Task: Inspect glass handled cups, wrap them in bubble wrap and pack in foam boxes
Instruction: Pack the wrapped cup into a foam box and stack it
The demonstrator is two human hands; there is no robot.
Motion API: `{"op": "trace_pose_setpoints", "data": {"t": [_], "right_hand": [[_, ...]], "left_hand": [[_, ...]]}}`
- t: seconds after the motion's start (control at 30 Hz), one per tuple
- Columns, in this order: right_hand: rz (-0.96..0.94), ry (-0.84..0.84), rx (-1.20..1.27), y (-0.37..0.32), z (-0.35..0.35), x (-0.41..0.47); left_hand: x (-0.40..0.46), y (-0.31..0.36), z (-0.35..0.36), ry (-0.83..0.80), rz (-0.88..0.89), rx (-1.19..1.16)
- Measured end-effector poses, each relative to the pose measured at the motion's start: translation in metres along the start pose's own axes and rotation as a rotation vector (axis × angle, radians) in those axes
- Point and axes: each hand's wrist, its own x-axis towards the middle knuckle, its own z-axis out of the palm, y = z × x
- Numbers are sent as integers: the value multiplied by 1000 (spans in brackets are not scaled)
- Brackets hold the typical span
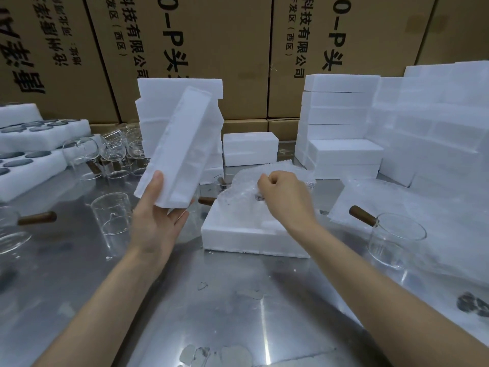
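My left hand holds a white foam lid tilted up above the table, thumb on its near face and fingers under its lower edge. My right hand pinches the bubble wrap bundled around a cup that lies in the open foam box base at the middle of the steel table. A brown wooden handle sticks out of the wrap to the left. A bare glass cup with a wooden handle stands at the right on a bubble wrap sheet.
Several glass cups stand at the left, one nearer, another with a wooden handle at the left edge. Foam trays lie far left. Stacks of foam boxes stand behind and right, cardboard cartons beyond.
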Motion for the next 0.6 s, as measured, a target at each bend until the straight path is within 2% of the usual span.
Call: {"op": "trace_pose_setpoints", "data": {"t": [0.23, 0.37, 0.5, 0.6], "right_hand": [[29, -120, -170, 7, 12, -7], [-70, -221, -409, 9, 12, -10], [-154, -208, -550, 10, 12, -11], [-157, -114, -494, 10, 6, -12]], "left_hand": [[-6, -7, 8, -75, -71, 16], [-11, -8, 12, -113, -91, 7], [-10, -8, 13, -103, -109, 18], [-8, -6, 11, -110, -85, 31]]}}
